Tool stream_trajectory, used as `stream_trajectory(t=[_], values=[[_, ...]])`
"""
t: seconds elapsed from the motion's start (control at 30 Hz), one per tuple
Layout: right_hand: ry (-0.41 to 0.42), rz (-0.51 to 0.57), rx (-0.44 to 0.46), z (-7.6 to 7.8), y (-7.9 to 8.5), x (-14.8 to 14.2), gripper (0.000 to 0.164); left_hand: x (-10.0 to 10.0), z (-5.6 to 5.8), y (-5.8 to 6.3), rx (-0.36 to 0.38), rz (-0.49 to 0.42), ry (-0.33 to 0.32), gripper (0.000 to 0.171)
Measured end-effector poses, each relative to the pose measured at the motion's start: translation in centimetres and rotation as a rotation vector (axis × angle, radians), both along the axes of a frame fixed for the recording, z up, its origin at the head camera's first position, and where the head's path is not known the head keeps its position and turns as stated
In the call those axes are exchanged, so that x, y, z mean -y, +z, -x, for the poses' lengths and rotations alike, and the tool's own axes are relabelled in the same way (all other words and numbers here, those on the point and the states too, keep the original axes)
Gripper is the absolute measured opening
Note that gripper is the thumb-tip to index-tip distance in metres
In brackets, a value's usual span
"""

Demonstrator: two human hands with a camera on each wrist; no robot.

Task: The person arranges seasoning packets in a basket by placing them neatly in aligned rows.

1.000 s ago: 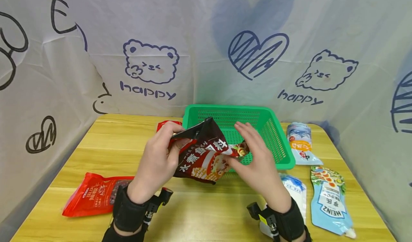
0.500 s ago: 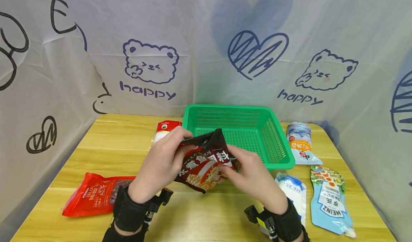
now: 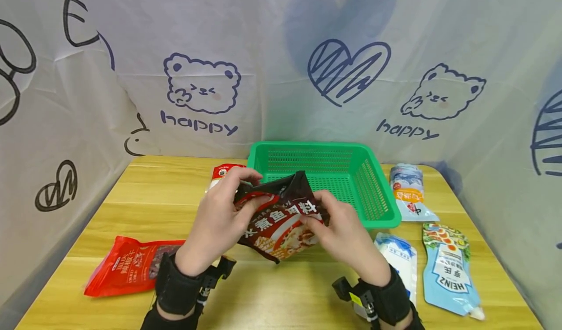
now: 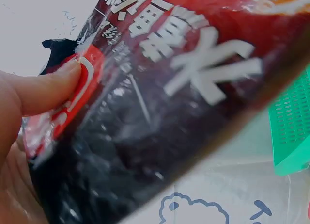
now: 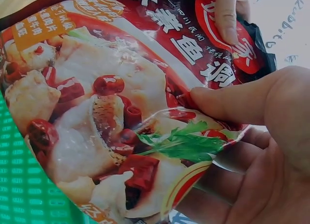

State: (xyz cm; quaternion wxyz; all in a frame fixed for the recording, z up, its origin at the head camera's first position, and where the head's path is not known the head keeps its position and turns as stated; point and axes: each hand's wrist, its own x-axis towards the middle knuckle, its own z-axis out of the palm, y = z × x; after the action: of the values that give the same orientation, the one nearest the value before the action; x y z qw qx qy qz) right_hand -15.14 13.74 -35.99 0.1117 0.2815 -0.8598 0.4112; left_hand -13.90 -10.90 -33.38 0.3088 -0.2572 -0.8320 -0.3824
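A dark red and black seasoning packet (image 3: 281,222), printed with a picture of fish and chillies, is held up between both hands in front of the basket. My left hand (image 3: 224,217) pinches its black upper left end, thumb on the printed face in the left wrist view. At the packet's right side my right hand (image 3: 347,237) grips the edge, with the thumb (image 5: 237,100) on the front and the fingers behind. The packet tilts, its black corner pointing up and overlapping the near rim of the green basket (image 3: 386,198) in the head view.
A red bag of dried chillies (image 3: 127,266) lies at the left. A red and white packet (image 3: 219,174) sits behind my left hand. To the right are a blue and orange pouch (image 3: 410,193), a Heinz pouch (image 3: 450,271) and a white and blue packet (image 3: 401,259) partly under my right wrist.
My right hand has come in from beside the packet and now grips its right edge. The packet has shifted slightly down, away from the basket. My left hand keeps its hold.
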Motion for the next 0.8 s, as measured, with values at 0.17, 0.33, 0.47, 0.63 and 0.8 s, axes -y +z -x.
stream_trajectory(t=[0.17,0.33,0.47,0.63,0.8], values=[[-0.020,0.092,0.057,0.1,0.3,-0.3,0.030,0.2,0.0,0.0,0.002,-0.092,-0.002,0.058],[-0.080,0.217,0.078,0.2,0.6,-0.7,0.030,0.4,0.0,0.0,0.003,-0.146,0.006,0.068],[-0.124,0.317,0.087,0.2,0.8,-1.0,0.033,0.4,0.2,0.0,0.089,-0.169,0.000,0.080],[-0.163,0.420,0.130,0.3,0.9,-1.3,0.033,0.2,0.6,-0.4,0.271,-0.201,-0.041,0.087],[-0.169,0.507,0.105,0.3,0.9,-1.1,0.034,-0.2,1.3,-1.1,0.379,-0.213,-0.099,0.084]])
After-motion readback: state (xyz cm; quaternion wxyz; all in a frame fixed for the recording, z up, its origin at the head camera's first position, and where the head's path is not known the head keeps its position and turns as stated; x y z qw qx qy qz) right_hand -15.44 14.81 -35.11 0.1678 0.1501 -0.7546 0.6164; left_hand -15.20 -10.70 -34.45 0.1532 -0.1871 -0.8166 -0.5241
